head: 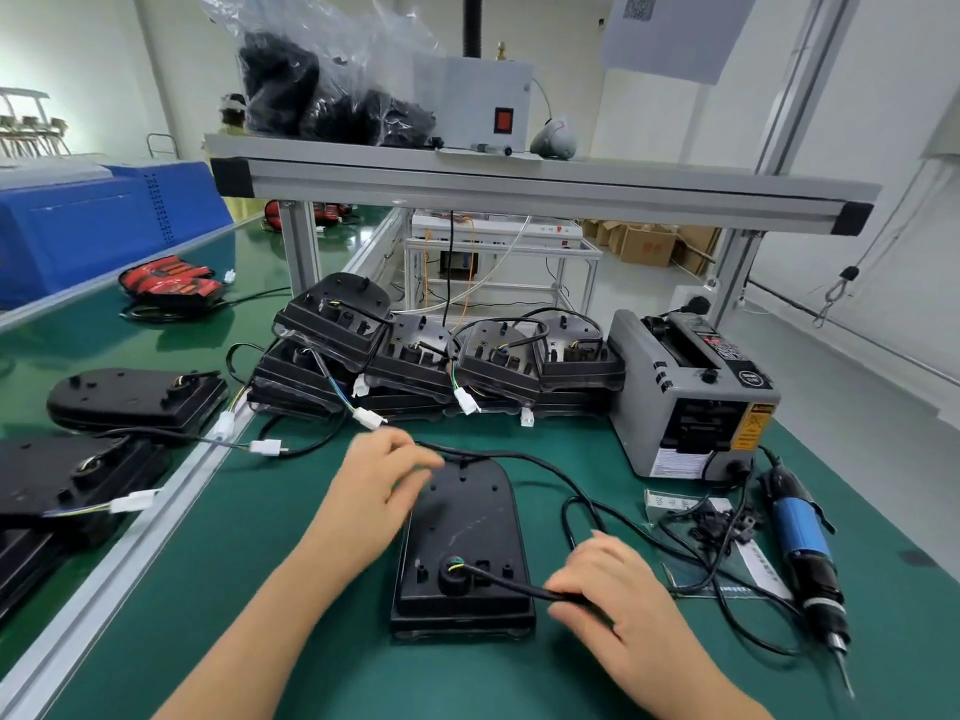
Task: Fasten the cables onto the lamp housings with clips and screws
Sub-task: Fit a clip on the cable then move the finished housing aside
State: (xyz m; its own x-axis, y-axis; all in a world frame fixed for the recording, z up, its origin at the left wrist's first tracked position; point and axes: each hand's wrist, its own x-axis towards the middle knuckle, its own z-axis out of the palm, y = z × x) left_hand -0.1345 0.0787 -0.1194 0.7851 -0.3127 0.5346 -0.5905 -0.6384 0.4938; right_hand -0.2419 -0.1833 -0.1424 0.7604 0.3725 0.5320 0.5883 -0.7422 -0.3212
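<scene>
One cable [498, 580] pinched in right hand [610, 595] fingers beside lamp housing [462, 532]; left hand [382, 478] fingers blurred, grip unclear.

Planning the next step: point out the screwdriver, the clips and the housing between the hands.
screwdriver [800, 530]: head view, on its blue barrel.
clips [719, 527]: head view, middle of the black pile.
housing [462, 527]: head view, on its flat back panel.

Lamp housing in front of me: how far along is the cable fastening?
Done: nothing visibly fastened on this lamp housing. In hand: left hand and right hand both hold its cable. Left: clips and electric screwdriver lie untouched at right; stacked housings wait behind.
</scene>
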